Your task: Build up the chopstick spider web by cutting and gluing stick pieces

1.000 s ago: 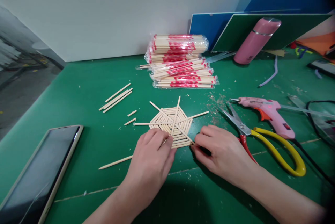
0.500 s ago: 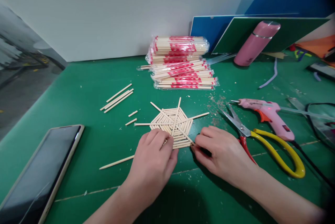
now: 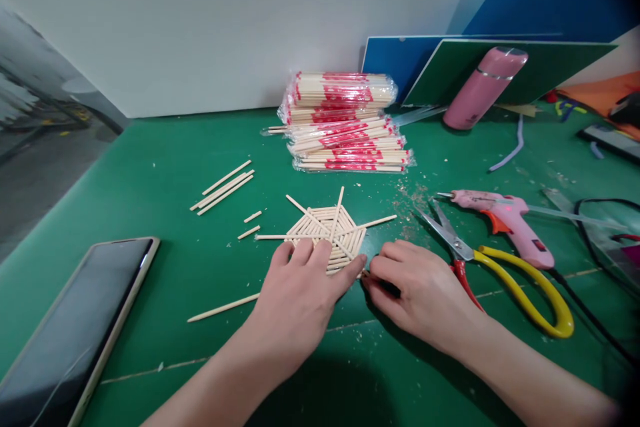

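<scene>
A web-shaped piece of wooden sticks (image 3: 320, 219) lies flat on the green table, its crossed spokes sticking out past rings of short sticks. My left hand (image 3: 299, 290) rests over its near left part, fingers spread and thumb stretched toward the near right corner. There, my right hand (image 3: 420, 284) is closed, thumb and fingers pinching the end of a spoke stick. My hands cover the web's near edge. One pointed stick (image 3: 223, 308) pokes out from beside my left hand.
Cut sticks (image 3: 225, 190) and two short pieces (image 3: 250, 232) lie to the left, near a phone (image 3: 75, 320). Wrapped chopstick bundles (image 3: 345, 124) are stacked behind. Yellow-handled scissors (image 3: 530, 280), a pink glue gun (image 3: 515, 220) with its cord, and a pink flask (image 3: 485, 88) stand or lie right.
My left hand has opened from a closed grip, spreading over the web with its thumb reaching right toward the corner. My right hand stays nearly in place at that corner.
</scene>
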`<move>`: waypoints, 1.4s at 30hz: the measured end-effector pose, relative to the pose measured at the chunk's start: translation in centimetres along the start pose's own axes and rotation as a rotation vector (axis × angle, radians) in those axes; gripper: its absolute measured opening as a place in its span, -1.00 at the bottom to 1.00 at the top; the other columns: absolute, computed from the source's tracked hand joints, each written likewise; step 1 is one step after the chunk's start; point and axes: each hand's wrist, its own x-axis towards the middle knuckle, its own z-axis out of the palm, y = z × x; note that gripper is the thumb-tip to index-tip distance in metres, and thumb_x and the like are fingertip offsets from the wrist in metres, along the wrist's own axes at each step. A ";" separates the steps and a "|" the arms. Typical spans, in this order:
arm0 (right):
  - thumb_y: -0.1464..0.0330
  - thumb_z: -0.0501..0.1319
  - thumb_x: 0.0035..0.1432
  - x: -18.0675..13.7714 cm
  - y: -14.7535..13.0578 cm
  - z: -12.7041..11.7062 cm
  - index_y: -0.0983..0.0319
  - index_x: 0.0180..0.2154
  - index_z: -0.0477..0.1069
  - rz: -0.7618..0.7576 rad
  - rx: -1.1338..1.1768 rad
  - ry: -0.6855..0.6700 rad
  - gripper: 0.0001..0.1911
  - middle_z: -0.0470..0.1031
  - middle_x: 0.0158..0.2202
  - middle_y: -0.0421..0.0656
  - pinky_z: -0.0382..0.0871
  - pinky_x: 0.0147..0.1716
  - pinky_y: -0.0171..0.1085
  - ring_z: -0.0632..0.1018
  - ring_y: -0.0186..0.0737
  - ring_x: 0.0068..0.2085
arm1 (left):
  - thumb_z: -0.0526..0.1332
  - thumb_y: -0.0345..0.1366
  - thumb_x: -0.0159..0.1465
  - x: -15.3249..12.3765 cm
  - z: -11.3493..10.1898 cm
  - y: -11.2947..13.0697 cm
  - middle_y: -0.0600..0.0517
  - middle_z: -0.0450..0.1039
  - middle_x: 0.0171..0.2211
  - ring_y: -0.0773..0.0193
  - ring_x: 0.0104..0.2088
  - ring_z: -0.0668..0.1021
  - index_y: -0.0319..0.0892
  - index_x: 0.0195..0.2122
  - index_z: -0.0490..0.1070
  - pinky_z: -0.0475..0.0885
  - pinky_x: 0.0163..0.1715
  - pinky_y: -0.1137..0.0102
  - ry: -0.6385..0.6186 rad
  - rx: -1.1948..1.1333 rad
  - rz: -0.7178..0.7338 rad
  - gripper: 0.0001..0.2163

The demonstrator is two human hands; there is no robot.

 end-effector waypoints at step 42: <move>0.15 0.09 -0.03 -7.5 11.0 -7.0 0.19 -0.12 0.26 0.749 -0.285 0.502 -0.57 0.44 -0.31 -0.10 0.33 -0.48 -0.24 0.48 -0.14 -0.34 | 0.00 -0.37 0.21 0.4 -0.2 -0.2 -0.02 0.27 -0.31 0.14 -0.26 0.31 0.10 -0.02 0.25 0.23 -0.24 0.18 -0.032 -0.143 -0.028 -0.67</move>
